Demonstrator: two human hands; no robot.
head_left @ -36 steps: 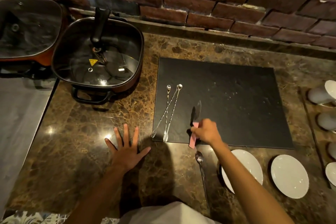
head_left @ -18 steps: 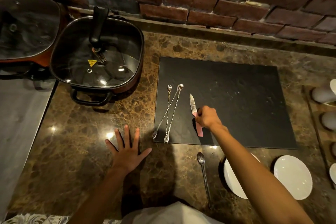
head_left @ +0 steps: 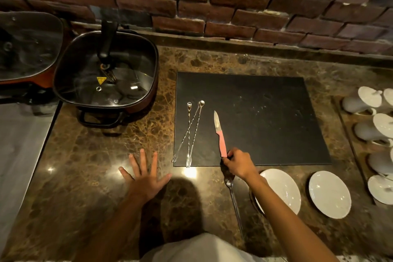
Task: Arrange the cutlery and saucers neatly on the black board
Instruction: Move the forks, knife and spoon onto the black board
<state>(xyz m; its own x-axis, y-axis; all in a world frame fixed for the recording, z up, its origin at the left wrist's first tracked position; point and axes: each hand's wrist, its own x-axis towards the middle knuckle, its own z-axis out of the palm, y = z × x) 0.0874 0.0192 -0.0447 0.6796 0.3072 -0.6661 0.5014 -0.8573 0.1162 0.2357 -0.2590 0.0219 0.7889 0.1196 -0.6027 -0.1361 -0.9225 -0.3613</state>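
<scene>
knife [head_left: 219, 134] (pink handle) at right hand [head_left: 239, 164] fingertips [head_left: 228, 154]

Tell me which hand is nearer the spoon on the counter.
Right. The right hand is just above the spoon, at the knife handle; the left hand lies flat, well to its left.

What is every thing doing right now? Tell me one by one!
Pink-handled knife: flat on the black board, handle end in the right hand.
Two long fork-spoons: crossed on the board.
Spoon: on the counter, off the board.
Two saucers: on the counter, off the board.
Left hand: flat, holding nothing.
Pan lid: on.
</scene>
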